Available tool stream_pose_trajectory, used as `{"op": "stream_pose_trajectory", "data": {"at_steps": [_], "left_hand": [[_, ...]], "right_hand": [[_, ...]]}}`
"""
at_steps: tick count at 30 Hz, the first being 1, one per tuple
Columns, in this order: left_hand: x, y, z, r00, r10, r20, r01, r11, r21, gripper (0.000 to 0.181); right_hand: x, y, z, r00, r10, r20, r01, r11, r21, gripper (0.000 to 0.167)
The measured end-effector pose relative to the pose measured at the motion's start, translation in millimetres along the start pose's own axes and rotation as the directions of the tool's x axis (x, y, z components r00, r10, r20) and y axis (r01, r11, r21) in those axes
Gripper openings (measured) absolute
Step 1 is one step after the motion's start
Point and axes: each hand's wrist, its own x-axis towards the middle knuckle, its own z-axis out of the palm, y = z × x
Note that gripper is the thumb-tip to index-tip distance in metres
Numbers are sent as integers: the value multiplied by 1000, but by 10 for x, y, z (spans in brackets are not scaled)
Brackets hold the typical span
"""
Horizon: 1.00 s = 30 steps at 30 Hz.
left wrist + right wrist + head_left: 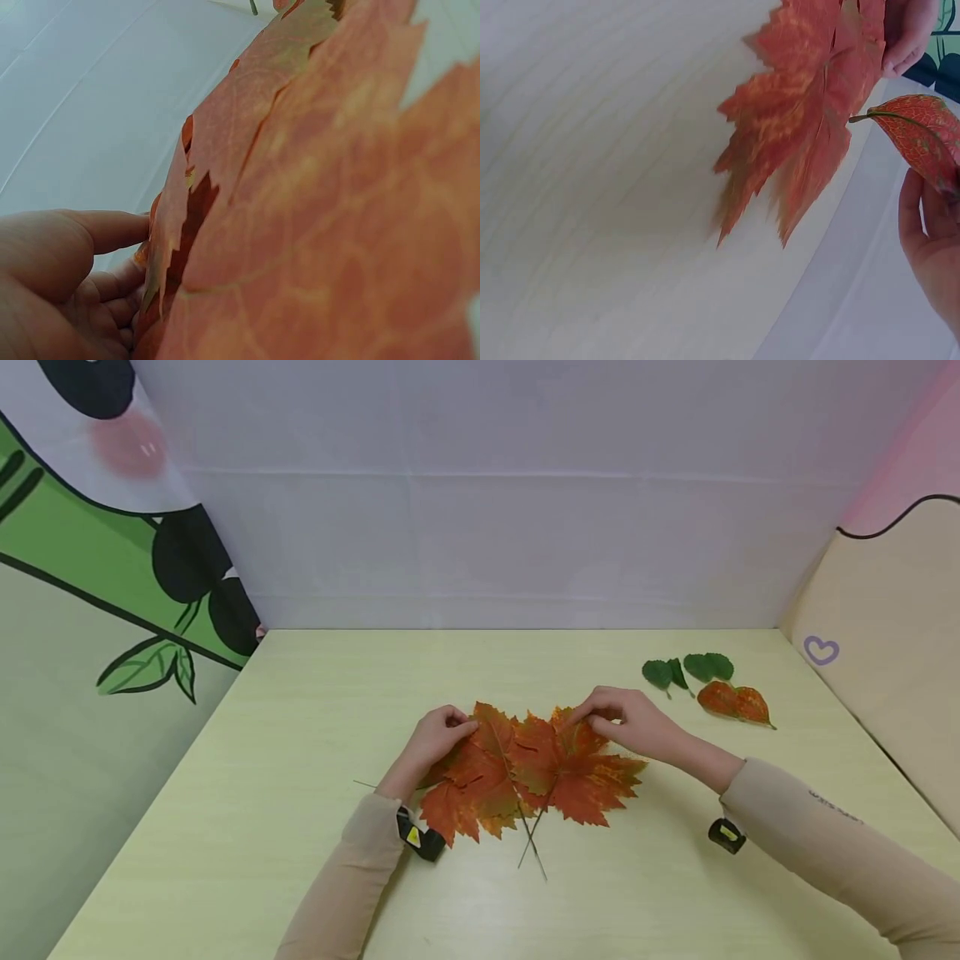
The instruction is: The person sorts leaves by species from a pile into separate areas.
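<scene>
Fingers at orange leaves, greenery beyond

The orange leaves look matt and papery — the tabletop smooth, wood-grained, faintly glossy.

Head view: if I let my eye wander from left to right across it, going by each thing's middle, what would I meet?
Painted leaf sprig → left hand → orange lobed leaves → right hand → green leaves → orange-red leaves → purple heart.
</scene>
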Motion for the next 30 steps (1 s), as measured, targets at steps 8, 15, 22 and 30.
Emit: {"op": "stream_pose_trajectory", "data": {"at_steps": [8,15,22,30], "left_hand": [[-36,-30,-22,1000,3,13,-3,1000,-10,24],[-78,-29,-45,1000,6,17,-6,1000,-6,24],[-96,-65,-52,1000,9,27,-8,1000,-11,24],[-96,-102,-54,1000,14,25,-14,1000,9,24]], "right_hand": [[-120,239,-255,981,180,-75,-183,982,-39,20],[-252,405,-447,954,253,-159,-278,947,-162,18],[-411,613,-577,921,287,-263,-359,888,-286,20],[-559,811,-695,869,372,-327,-469,829,-305,30]]}}
